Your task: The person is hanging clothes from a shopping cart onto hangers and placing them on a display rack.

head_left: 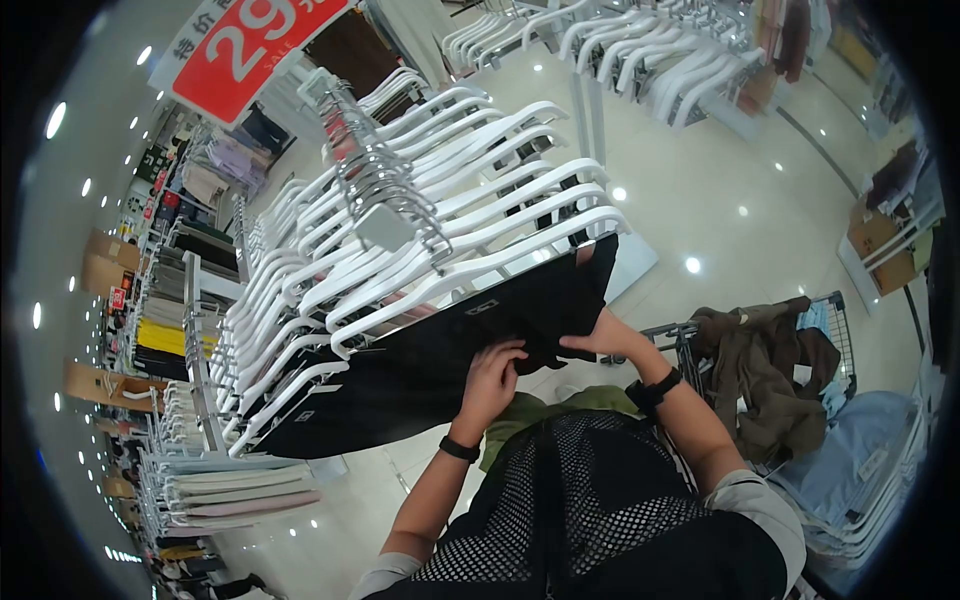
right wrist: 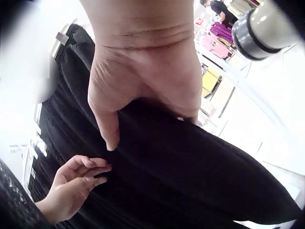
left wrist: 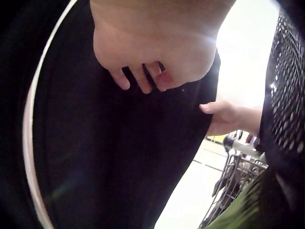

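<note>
A black garment [head_left: 430,375] with a small label [head_left: 482,307] near its top edge hangs from a white hanger [head_left: 490,265] at the near end of a rack. My right hand [head_left: 607,338] grips its side edge; in the right wrist view the thumb [right wrist: 112,136] lies on the front of the cloth and the other fingers pass behind it, mostly hidden. To the left of it, my left hand [head_left: 490,380] rests its loosely bent fingers on the front of the fabric. The left wrist view shows those fingertips [left wrist: 147,88] against the black cloth.
Rows of white hangers [head_left: 430,185] fill the rack, under a red sale sign [head_left: 245,70]. At right stands a shopping cart [head_left: 845,340] heaped with brown clothes [head_left: 755,380]; light blue garments [head_left: 850,450] on hangers lie beside it. More clothing racks [head_left: 650,60] stand behind.
</note>
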`<state>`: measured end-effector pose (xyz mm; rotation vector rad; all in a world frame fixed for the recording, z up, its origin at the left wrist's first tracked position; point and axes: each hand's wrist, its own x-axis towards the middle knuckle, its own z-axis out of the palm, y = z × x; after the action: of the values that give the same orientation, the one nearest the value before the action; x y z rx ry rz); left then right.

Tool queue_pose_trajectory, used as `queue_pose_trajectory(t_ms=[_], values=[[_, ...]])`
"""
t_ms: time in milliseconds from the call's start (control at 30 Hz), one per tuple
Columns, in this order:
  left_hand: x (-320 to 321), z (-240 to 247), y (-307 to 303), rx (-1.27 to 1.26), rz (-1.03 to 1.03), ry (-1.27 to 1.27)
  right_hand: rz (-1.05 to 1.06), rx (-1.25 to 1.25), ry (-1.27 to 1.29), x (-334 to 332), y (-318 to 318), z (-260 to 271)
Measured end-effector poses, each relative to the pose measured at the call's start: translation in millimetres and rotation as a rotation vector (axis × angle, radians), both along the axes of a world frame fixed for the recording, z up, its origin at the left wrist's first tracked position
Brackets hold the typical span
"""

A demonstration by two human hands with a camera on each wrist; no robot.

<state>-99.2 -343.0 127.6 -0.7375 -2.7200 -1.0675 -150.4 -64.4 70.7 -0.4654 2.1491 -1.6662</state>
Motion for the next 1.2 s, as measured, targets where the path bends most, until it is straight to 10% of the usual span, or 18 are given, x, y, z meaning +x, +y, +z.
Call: queue_pose_trajectory(t_ms=[367, 533, 667, 867, 1000, 1200], values=[[64, -141, -55, 0.219, 0.571, -0.144, 0.111, 0.227, 0.145, 42, -28, -10], [73, -125, -61, 0.529, 0.625, -0.297, 0.289, 0.274, -0.083, 66, -32, 16], [84, -110, -56, 0.503, 0.539, -0.305, 0.277, 0.386, -0.523, 89, -41, 30], [89, -147, -27, 0.517, 0.180, -0.285, 0.226, 0.209, -0.104, 140, -51, 32], [105, -132, -14, 0.283, -0.050, -0.402, 0.175, 0.339, -0.513, 140, -61, 28], [107, -132, -47, 0.212, 0.139, -0.699, 0.214, 0.378, -0.118, 127, -45, 20]])
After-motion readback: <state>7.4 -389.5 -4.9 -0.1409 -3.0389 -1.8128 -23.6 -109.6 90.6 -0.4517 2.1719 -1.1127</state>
